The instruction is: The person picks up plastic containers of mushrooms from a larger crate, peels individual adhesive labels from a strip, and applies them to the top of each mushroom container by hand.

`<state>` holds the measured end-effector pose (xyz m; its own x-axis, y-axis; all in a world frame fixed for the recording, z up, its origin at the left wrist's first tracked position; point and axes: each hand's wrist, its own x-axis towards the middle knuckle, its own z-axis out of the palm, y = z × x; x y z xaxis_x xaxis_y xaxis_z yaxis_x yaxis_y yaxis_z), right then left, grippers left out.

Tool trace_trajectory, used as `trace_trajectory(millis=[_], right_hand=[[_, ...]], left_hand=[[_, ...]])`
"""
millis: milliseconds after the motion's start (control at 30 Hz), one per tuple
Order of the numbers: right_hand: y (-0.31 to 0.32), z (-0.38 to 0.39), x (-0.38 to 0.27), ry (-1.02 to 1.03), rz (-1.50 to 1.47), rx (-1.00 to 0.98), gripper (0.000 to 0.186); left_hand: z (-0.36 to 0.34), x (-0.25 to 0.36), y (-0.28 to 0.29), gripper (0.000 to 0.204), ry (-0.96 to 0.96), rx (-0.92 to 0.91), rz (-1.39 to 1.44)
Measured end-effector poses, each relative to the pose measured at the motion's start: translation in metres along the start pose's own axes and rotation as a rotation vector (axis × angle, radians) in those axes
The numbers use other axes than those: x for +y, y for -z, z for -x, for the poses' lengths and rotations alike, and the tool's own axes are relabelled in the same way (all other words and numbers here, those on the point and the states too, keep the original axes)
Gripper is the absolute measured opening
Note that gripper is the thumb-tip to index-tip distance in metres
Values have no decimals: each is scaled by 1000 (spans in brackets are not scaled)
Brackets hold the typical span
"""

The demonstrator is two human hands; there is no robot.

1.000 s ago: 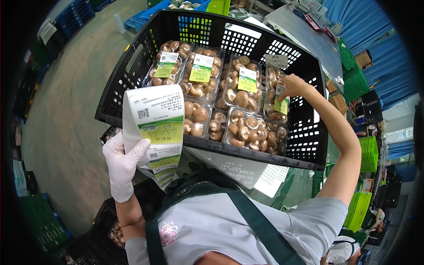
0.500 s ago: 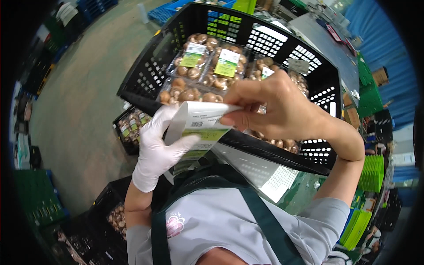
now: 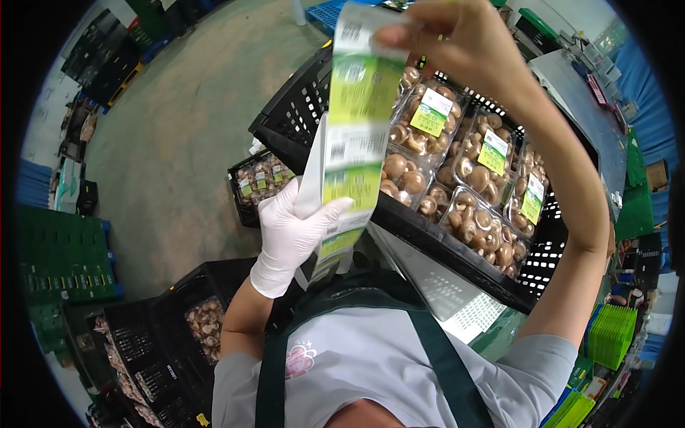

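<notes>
The sticker strip (image 3: 349, 135) is now lifted up high in the middle of the frame (it was lower before): my gloved left hand (image 3: 292, 235) grips its bottom, my bare right hand (image 3: 457, 43) pinches its top, over the mushroom packs (image 3: 457, 171).

A white glove covers the left hand (image 3: 291, 235); grey short-sleeved shirt, dark green apron straps, right hand (image 3: 457, 39) bare.

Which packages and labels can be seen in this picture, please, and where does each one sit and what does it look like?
Label strip: long white and green band, held between right hand above and gloved left hand below.
Mushroom packs: clear trays of brown mushrooms, each bearing a green and white sticker, in the black crate ahead.
Second crate of packs: on the floor to the left, smaller green stickers.
Loose mushrooms: unpacked, in a black crate lower left.
</notes>
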<state>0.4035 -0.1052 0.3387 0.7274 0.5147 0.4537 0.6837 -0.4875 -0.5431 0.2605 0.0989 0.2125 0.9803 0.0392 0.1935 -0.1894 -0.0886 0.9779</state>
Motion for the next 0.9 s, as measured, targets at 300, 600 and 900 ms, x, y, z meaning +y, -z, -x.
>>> trace_trajectory(millis=[300,600,900], right_hand=[[-68,-10,78,55,234,-917,43],[-141,2,99,207,669,-932,56],[-63,-4,-4,-91,-559,-692,36]], left_hand=[[10,-18,67,24,264,183,60],[14,-21,63,25,240,226,130],[4,-9,42,24,204,91,54]])
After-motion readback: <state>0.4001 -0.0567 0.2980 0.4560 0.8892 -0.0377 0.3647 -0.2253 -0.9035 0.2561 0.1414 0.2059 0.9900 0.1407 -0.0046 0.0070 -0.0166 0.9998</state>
